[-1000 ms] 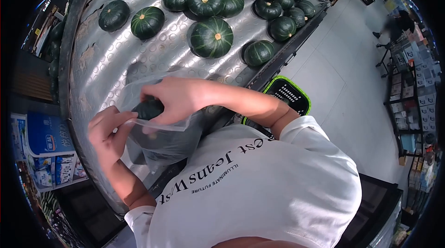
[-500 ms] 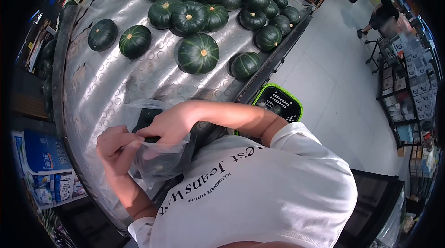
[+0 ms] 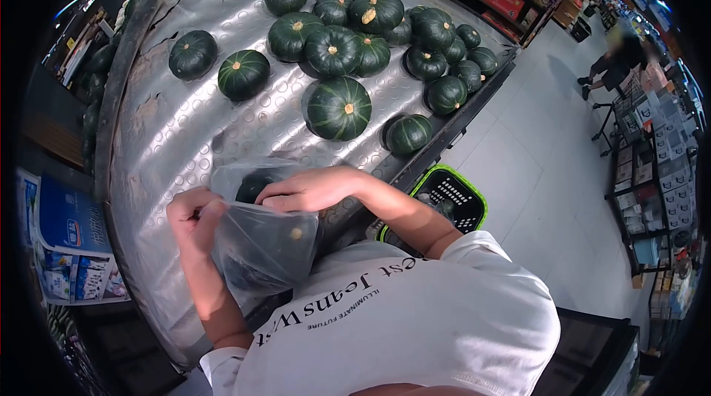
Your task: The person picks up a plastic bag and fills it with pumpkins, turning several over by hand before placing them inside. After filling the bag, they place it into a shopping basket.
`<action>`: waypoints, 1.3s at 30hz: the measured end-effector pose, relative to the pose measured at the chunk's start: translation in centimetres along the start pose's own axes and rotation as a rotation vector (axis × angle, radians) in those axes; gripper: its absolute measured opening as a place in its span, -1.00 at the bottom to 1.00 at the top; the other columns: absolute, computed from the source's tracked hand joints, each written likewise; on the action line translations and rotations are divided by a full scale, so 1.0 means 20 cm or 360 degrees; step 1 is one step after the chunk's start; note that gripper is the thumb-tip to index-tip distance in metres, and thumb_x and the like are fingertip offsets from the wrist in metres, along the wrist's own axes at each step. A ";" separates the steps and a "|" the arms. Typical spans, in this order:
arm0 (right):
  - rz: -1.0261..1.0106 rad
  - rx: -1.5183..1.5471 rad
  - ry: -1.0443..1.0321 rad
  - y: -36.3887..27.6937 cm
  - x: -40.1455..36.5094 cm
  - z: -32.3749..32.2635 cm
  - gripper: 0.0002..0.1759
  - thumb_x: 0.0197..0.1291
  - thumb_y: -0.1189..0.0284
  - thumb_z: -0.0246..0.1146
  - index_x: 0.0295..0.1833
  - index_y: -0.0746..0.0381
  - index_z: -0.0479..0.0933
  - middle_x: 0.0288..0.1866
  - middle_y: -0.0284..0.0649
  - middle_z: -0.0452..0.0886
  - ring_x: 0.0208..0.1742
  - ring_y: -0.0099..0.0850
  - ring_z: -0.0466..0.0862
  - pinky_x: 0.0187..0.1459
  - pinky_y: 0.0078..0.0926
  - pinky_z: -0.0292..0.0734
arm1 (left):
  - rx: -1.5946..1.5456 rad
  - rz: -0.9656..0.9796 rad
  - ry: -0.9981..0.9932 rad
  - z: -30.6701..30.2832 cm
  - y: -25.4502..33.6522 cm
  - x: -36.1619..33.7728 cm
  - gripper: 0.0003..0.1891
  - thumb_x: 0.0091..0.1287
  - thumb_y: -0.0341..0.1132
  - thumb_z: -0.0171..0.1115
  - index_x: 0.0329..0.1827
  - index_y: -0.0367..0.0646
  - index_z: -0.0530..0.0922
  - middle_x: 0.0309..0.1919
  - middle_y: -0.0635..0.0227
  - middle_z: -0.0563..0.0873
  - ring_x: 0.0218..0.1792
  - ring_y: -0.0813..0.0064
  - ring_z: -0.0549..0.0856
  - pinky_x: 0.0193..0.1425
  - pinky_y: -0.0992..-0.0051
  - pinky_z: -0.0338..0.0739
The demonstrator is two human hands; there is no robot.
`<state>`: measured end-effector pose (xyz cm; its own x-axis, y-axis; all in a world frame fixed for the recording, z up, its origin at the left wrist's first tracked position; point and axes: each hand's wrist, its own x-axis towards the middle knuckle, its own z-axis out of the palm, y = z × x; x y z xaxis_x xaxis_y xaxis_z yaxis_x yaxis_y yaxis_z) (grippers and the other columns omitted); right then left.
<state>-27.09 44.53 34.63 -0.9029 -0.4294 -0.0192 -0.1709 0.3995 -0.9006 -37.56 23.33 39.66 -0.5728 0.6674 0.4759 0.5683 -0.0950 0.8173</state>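
Note:
A clear plastic bag [image 3: 255, 252] hangs at the near edge of the metal display table [image 3: 170, 137], with a dark green pumpkin [image 3: 285, 237] showing through its film. My left hand [image 3: 196, 218] is closed on the bag's rim at the left. At the bag's mouth, my right hand [image 3: 311, 190] has its fingers together on the film, beside a second dark rounded thing [image 3: 255, 183], probably another pumpkin, partly hidden by plastic and fingers. Beyond the hands, a striped green pumpkin [image 3: 338, 109] lies on the table.
Several more green pumpkins [image 3: 332, 50] are grouped at the table's far side. A black basket with a green rim [image 3: 485, 207] stands at the right below the table edge. Farther right are a rack of boxed goods [image 3: 670, 152] and a person [image 3: 622, 59]. Blue packages [image 3: 74, 226] stand left.
The bag now hangs fuller, with the pumpkin visible through it. My hands have moved slightly apart, the right one toward the right. The whole view has shifted a little.

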 end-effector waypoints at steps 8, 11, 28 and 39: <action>0.0145 0.0482 0.0232 0.24 0.04 0.01 -0.27 0.41 -0.12 -0.22 0.27 0.30 0.38 0.17 -0.15 0.51 0.19 -0.38 0.46 0.23 -0.44 0.31 | -0.0241 -0.0047 -0.0132 0.07 -0.03 0.06 -0.88 0.09 -0.42 0.29 -0.49 -0.32 0.63 -0.65 0.44 0.51 -0.62 0.71 0.35 -0.54 0.61 0.12; 0.0313 0.0629 0.0208 0.24 0.04 -0.01 -0.26 0.40 -0.16 -0.24 0.25 0.27 0.40 0.18 -0.09 0.49 0.24 -0.34 0.43 0.27 -0.40 0.28 | -0.0315 -0.0045 -0.0224 0.08 -0.02 0.08 -0.89 0.11 -0.43 0.29 -0.46 -0.32 0.65 -0.64 0.45 0.52 -0.63 0.73 0.35 -0.56 0.64 0.11; 0.0015 0.0118 0.0979 0.39 0.16 0.01 -0.45 0.43 0.06 -0.07 0.05 0.33 0.57 0.27 -0.03 0.43 0.38 -0.22 0.34 0.31 -0.33 0.24 | -0.0194 0.0153 -0.0061 0.15 0.05 0.04 -0.97 0.13 -0.53 0.28 -0.46 -0.29 0.63 -0.66 0.40 0.56 -0.64 0.66 0.43 -0.54 0.61 0.22; -0.0417 -0.0117 0.1799 0.21 0.13 -0.29 -0.79 0.12 0.47 0.31 -0.12 0.32 0.60 0.00 -0.12 0.62 -0.06 -0.37 0.63 -0.05 -0.49 0.51 | -0.0045 -0.0083 -0.0135 0.10 0.03 0.10 -0.93 0.16 -0.48 0.30 -0.43 -0.30 0.63 -0.57 0.40 0.62 -0.49 0.66 0.52 -0.38 0.61 0.37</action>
<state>-32.36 49.83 33.38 -0.6675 0.4466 0.5958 -0.3938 0.4673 -0.7915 -37.15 26.06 40.49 -0.5486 0.7320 0.4040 0.5214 -0.0782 0.8497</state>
